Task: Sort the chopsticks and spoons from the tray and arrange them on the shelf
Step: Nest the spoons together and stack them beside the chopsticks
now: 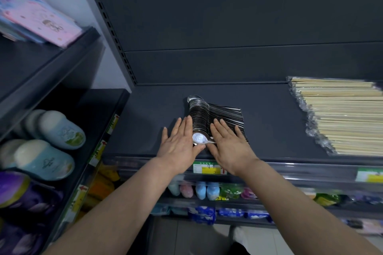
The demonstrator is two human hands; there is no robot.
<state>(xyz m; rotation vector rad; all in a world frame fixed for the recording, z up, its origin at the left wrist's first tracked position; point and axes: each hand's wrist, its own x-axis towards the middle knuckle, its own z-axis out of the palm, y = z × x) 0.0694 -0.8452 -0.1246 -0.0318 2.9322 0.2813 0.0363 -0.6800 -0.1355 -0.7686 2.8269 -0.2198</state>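
Observation:
A long nested row of shiny metal spoons (202,114) lies on the dark shelf (149,122), bowls to the left and handles fanned to the right. My left hand (179,147) lies flat with its fingers straight against the left side of the spoon bowls. My right hand (229,147) rests flat on the handles, fingers spread. Both thumbs meet at the nearest spoon (200,138). A wide stack of plastic-wrapped bamboo chopsticks (339,116) lies at the shelf's right. No tray is in view.
Price labels (208,168) sit on the shelf's front rail. Below are shelves of small colourful packages (203,190). To the left, another rack holds blue-and-white bottles (60,130) and pink boxes (39,18). The shelf's back panel rises behind the spoons.

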